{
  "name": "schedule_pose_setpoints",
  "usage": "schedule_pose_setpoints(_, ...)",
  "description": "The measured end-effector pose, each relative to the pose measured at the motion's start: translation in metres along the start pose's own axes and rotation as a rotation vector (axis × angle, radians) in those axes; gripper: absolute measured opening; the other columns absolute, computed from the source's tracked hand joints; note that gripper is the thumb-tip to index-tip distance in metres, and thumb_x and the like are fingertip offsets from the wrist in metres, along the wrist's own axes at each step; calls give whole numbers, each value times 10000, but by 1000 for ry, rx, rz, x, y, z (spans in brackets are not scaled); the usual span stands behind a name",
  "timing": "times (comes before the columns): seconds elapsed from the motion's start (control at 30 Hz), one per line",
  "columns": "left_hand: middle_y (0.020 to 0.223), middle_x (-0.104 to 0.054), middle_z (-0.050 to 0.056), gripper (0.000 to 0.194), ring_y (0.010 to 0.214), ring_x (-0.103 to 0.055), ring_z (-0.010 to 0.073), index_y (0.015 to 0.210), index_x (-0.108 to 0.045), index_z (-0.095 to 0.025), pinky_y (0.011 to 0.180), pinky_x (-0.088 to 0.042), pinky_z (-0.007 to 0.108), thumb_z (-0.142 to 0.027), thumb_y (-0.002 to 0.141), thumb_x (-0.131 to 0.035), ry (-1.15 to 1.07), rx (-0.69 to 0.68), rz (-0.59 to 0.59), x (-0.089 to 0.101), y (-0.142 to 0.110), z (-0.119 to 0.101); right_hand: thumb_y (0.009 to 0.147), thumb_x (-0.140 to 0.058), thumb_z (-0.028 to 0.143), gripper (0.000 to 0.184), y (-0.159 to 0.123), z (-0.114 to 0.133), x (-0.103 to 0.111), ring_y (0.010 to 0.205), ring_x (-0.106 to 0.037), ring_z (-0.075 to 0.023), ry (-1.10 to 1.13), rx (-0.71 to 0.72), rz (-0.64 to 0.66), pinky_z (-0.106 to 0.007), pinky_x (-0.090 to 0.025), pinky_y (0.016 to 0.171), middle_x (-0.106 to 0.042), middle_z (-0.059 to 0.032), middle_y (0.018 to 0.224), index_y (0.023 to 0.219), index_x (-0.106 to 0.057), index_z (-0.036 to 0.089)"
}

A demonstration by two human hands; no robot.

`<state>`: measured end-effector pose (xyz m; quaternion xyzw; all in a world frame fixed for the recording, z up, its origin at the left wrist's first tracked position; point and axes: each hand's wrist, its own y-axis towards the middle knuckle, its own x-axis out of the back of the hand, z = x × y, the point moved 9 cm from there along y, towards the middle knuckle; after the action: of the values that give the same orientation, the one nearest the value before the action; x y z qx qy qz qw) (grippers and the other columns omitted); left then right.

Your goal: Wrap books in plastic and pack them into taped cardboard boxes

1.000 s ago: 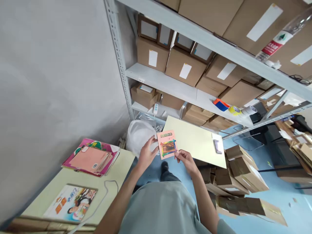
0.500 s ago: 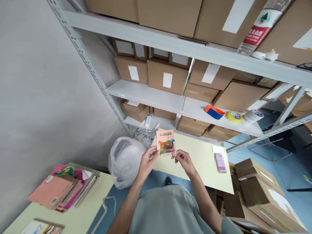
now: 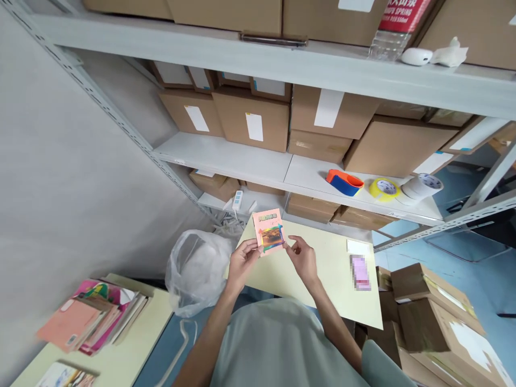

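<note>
A small pink book (image 3: 269, 228) with a rainbow-framed picture on its cover is held up over the pale yellow table (image 3: 318, 269). My left hand (image 3: 243, 262) grips its lower left corner between thumb and fingers. At the lower right corner, my right hand (image 3: 301, 260) pinches the edge with thumb and forefinger. The cover faces me and leans slightly to the left. Farther right on the same table lie a white card (image 3: 358, 246) and a blurred-out purple item (image 3: 360, 272).
White shelving (image 3: 226, 153) with cardboard boxes (image 3: 250, 121) rises ahead. It also carries tape rolls (image 3: 385, 189), an orange-blue band (image 3: 344, 181) and a bottle (image 3: 397, 29). A plastic bag (image 3: 199, 271) stands left, beside stacked books (image 3: 86, 317). Cartons (image 3: 435, 317) are piled right.
The pink book has tilted a little to the left and shifted slightly left in view, both hands still on it. My viewpoint has shifted, bringing the upper shelf closer.
</note>
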<state>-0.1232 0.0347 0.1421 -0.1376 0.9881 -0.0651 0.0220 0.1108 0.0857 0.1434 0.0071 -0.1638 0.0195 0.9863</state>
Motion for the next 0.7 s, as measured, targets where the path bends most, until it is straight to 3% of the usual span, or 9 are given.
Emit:
schedule_pose_setpoints(0.1, 1235, -843, 165, 482, 1136, -823, 322, 1138, -775, -202, 964, -673, 424, -575, 845, -862, 26, -7, -40, 1, 4, 0, 1047, -643, 630, 456, -2, 23, -1, 626, -663, -201, -169, 71, -23, -315, -548, 701, -741, -34, 727, 1192, -849, 250)
schedule_pose_setpoints(0.17, 1220, -851, 154, 464, 1129, -828, 328, 1114, -799, -207, 977, -682, 439, -572, 837, -866, 58, -41, -81, -2, 3, -1, 1078, -609, 580, 432, -4, 40, -11, 787, -758, -238, -147, 140, 23, -351, -601, 817, -837, -94, 977, 1245, -840, 255)
schedule_pose_setpoints(0.27, 1174, -866, 118, 442, 1075, -846, 331, 1112, -849, -219, 987, -698, 468, -587, 868, -841, 114, -102, -114, -17, -6, -1, 1047, -666, 562, 435, -6, 56, -25, 1032, -809, -297, -68, 179, 71, -415, -637, 962, -827, -130, 1283, 1323, -805, 255)
schedule_pose_setpoints(0.4, 1170, -868, 47, 324, 1110, -843, 349, 1173, -887, -287, 1022, -698, 510, -501, 954, -781, 259, -213, -154, -35, -29, -4, 993, -735, 577, 435, -8, 50, -36, 980, -829, -306, 25, 102, 69, -410, -667, 890, -858, -79, 1174, 1313, -783, 288)
schedule_pose_setpoints(0.53, 1246, -852, 28, 288, 1162, -829, 328, 1212, -878, -321, 1101, -671, 503, -424, 967, -768, 356, -360, -123, -42, -41, -21, 1078, -575, 563, 376, -6, 45, -33, 790, -803, -266, 36, 139, 55, -342, -617, 756, -841, -66, 947, 1042, -790, 256)
schedule_pose_setpoints(0.6, 1301, -837, 53, 313, 1191, -817, 308, 1244, -860, -299, 1126, -654, 488, -441, 986, -753, 346, -365, -118, -36, -37, -29, 1091, -540, 590, 440, -1, 46, -31, 710, -763, -243, 56, 166, 87, -320, -580, 711, -800, -52, 828, 957, -770, 240)
schedule_pose_setpoints(0.7, 1402, -793, 111, 428, 1249, -787, 298, 1316, -811, -256, 1095, -653, 458, -532, 994, -751, 289, -276, -175, -15, -25, -37, 1063, -585, 664, 492, 6, 48, -26, 781, -762, -244, 200, 162, 140, -313, -579, 724, -810, -56, 887, 1008, -783, 217)
